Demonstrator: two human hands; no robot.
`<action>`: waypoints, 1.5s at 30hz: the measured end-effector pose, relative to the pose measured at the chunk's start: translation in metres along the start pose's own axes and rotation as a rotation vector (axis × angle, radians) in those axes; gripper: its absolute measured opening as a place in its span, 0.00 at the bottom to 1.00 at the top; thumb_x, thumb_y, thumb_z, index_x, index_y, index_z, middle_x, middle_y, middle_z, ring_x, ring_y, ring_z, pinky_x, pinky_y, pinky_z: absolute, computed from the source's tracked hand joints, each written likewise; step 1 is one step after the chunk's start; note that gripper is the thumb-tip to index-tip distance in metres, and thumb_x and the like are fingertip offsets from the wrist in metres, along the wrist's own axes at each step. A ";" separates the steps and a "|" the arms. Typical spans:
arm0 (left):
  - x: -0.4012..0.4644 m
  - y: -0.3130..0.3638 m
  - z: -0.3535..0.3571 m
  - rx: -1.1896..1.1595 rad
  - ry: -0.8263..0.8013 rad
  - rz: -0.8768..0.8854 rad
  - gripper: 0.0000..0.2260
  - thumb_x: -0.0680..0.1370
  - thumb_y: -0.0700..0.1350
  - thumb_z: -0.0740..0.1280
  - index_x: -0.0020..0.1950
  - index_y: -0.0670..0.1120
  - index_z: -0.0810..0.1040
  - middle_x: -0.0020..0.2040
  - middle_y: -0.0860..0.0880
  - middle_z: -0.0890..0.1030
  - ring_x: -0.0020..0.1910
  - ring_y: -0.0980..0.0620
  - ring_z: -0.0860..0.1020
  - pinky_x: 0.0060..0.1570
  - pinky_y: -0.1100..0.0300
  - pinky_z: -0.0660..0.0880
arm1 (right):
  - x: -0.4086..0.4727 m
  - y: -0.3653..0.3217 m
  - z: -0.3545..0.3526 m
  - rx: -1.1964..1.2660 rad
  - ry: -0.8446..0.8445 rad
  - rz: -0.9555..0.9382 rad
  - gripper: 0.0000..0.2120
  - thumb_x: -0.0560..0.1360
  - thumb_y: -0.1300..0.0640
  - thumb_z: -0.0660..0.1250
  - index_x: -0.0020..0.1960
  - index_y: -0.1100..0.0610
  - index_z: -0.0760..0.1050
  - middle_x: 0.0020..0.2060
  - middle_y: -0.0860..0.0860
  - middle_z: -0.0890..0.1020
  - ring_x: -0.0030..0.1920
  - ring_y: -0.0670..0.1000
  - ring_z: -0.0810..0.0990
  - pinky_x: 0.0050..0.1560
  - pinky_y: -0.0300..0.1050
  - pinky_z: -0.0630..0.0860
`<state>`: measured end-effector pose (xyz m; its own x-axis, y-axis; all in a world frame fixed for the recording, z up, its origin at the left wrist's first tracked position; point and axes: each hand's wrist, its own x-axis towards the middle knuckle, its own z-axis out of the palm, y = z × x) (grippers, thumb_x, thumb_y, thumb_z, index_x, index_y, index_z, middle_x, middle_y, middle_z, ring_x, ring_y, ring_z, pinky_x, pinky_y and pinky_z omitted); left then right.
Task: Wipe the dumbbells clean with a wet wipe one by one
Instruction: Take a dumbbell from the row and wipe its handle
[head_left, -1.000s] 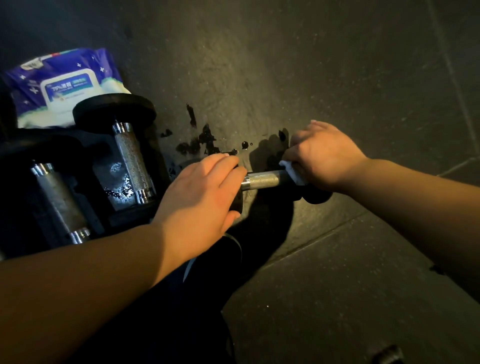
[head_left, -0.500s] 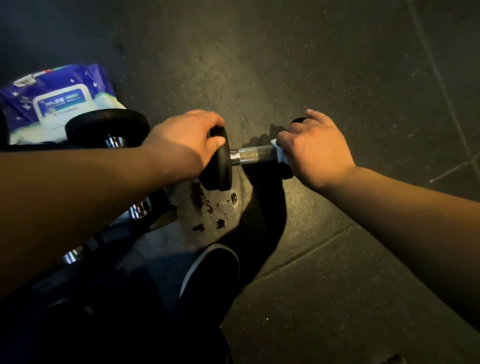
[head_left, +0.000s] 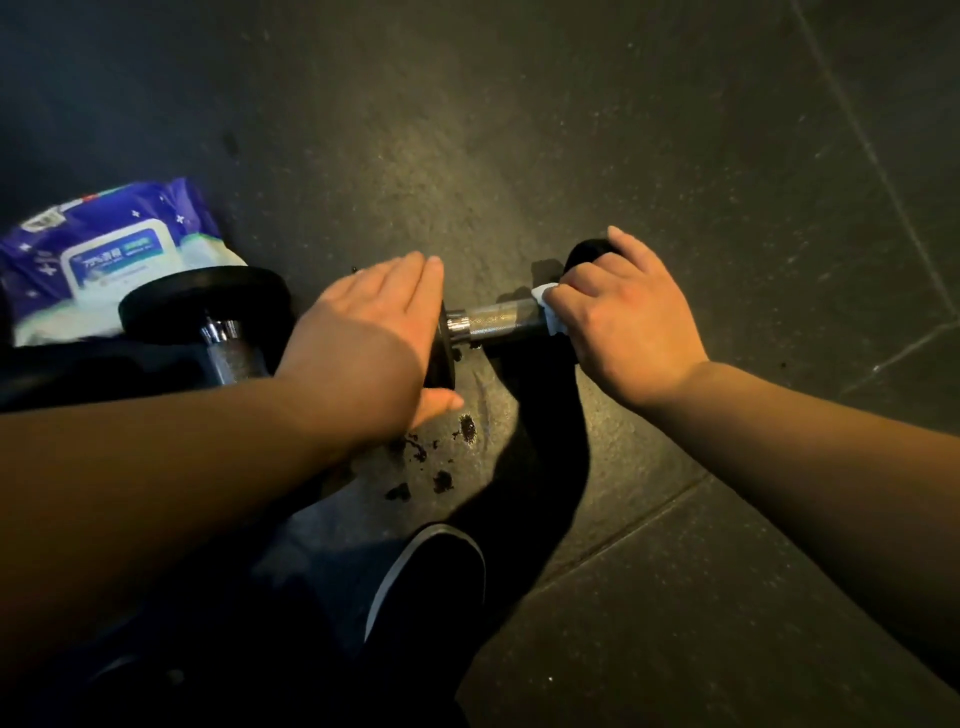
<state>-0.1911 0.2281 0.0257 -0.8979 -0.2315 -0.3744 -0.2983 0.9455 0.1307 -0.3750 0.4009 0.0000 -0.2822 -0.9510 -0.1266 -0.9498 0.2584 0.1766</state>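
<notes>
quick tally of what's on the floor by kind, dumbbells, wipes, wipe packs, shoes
dumbbells: 2, one under the hands, one beside the pack
wet wipe: 1
wipe pack: 1
shoe: 1
total: 5

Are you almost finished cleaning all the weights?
Not yet, as far as I can tell. Nothing shows a finished one. In hand: the right hand rubs a white wet wipe on the metal handle of one dumbbell, while the left hand lies flat on its black end. Left: another dumbbell waits beside the wipes pack; whether it's already wiped, I can't tell.
</notes>
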 end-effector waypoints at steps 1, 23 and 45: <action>0.007 -0.003 -0.001 -0.022 -0.026 -0.007 0.54 0.67 0.71 0.68 0.80 0.42 0.48 0.78 0.43 0.58 0.77 0.45 0.59 0.75 0.49 0.59 | 0.003 0.000 0.000 -0.001 0.010 0.006 0.13 0.77 0.57 0.60 0.56 0.53 0.81 0.43 0.51 0.81 0.48 0.58 0.78 0.78 0.55 0.53; 0.054 -0.038 -0.021 -0.218 -0.221 -0.029 0.55 0.62 0.70 0.74 0.79 0.46 0.53 0.76 0.46 0.64 0.75 0.45 0.63 0.70 0.47 0.66 | 0.058 -0.077 -0.015 0.411 0.108 0.204 0.06 0.71 0.57 0.64 0.42 0.54 0.80 0.36 0.52 0.78 0.39 0.60 0.78 0.41 0.50 0.64; 0.021 -0.030 -0.001 -0.291 -0.071 0.007 0.46 0.71 0.65 0.70 0.81 0.50 0.50 0.81 0.49 0.55 0.79 0.52 0.51 0.76 0.50 0.55 | 0.069 -0.065 -0.029 0.507 -0.234 0.252 0.10 0.76 0.51 0.64 0.54 0.46 0.82 0.49 0.54 0.81 0.55 0.61 0.79 0.53 0.54 0.76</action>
<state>-0.2008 0.1944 0.0147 -0.8785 -0.1995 -0.4342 -0.3819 0.8393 0.3870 -0.3287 0.3140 0.0086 -0.4745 -0.8021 -0.3625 -0.7795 0.5742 -0.2502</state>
